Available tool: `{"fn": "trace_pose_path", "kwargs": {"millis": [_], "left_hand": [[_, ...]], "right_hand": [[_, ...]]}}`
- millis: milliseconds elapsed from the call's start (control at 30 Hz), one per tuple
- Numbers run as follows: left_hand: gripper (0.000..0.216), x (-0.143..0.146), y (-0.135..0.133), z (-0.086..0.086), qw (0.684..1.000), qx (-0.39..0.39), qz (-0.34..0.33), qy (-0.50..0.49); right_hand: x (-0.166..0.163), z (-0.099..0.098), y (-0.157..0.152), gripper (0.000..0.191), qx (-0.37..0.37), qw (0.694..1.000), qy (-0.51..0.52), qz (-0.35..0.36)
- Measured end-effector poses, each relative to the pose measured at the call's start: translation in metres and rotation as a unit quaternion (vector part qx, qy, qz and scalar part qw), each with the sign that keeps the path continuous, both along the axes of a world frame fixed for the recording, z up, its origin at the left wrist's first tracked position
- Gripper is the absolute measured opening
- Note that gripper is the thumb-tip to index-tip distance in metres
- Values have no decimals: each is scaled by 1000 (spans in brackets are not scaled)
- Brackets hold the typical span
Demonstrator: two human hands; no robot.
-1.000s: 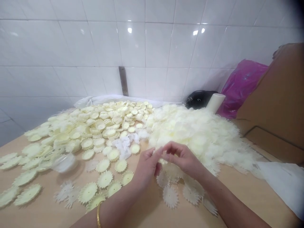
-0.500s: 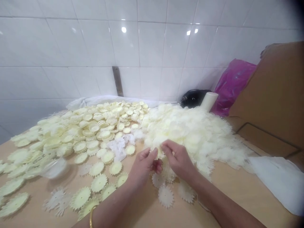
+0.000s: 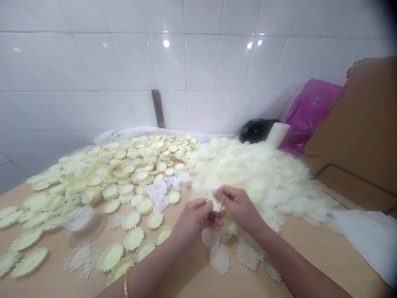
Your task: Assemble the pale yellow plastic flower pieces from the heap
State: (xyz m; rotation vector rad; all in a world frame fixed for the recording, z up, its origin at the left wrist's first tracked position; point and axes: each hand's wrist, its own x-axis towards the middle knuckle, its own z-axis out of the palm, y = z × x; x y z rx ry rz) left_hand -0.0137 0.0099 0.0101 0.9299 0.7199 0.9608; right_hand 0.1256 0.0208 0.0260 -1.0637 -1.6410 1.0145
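Note:
A small pale-yellow notched disc is pinched between the thumb and fingers of my left hand. My right hand has its fingers closed at the disc's upper right edge; blur hides exactly what its fingertips grip. Right behind my hands rises a heap of thin, whitish notched sheets. Several thin translucent notched discs, one of them a whitish disc, lie on the table just below my hands. Left of my left hand, thicker yellow notched discs lie flat on the wood.
A large pile of yellow discs covers the back left, with a clear shallow dish before it. Crumpled white material sits mid-table. At right are a white roll, a black bag, a pink bag, cardboard and a white sheet.
The camera view has shifted slightly, so the scene sits a little further right. Both hands stay together at the disc, which shows more plainly between the fingers now.

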Motion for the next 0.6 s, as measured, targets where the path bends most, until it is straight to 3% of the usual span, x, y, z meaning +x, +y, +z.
{"fn": "trace_pose_path", "kwargs": {"millis": [100, 267, 500, 600], "left_hand": [[25, -1, -1, -2, 999, 34, 12, 37], [28, -1, -1, -1, 993, 60, 63, 86], [22, -2, 0, 0, 983, -1, 148, 104], [21, -1, -1, 4, 984, -7, 152, 88]], "right_hand": [[-3, -5, -1, 37, 82, 990, -83, -84], [-9, -7, -4, 30, 213, 946, -153, -189], [17, 4, 8, 27, 204, 909, -129, -338], [22, 3, 14, 17, 257, 891, -151, -342]]}}
